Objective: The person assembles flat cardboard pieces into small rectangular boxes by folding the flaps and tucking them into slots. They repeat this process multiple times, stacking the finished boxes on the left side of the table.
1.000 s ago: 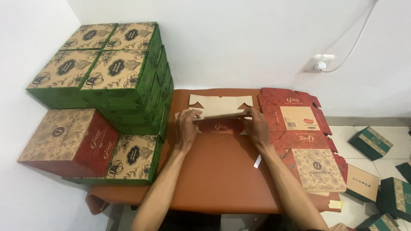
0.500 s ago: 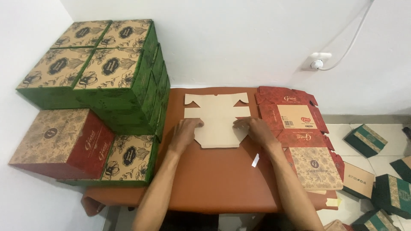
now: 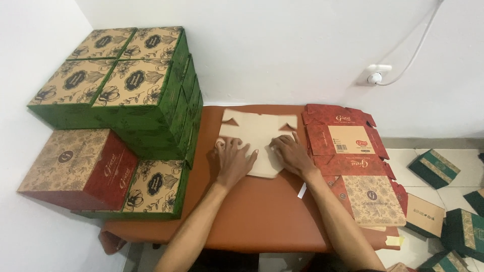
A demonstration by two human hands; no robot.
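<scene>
Pressing flat cardboard blank (image 3: 258,136) at frame centre on worktop (image 3: 252,211); left hand (image 3: 233,160) and right hand (image 3: 291,153) spread open, pinning it flat.

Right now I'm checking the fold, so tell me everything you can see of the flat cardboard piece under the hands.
The flat cardboard piece is a plain tan die-cut sheet, unprinted side up, lying flat on the brown table near the wall. Its far edge shows small notches and tabs. The left hand and right hand press palms-down on its near part, covering it. A stack of red printed flat blanks lies just to its right.
</scene>
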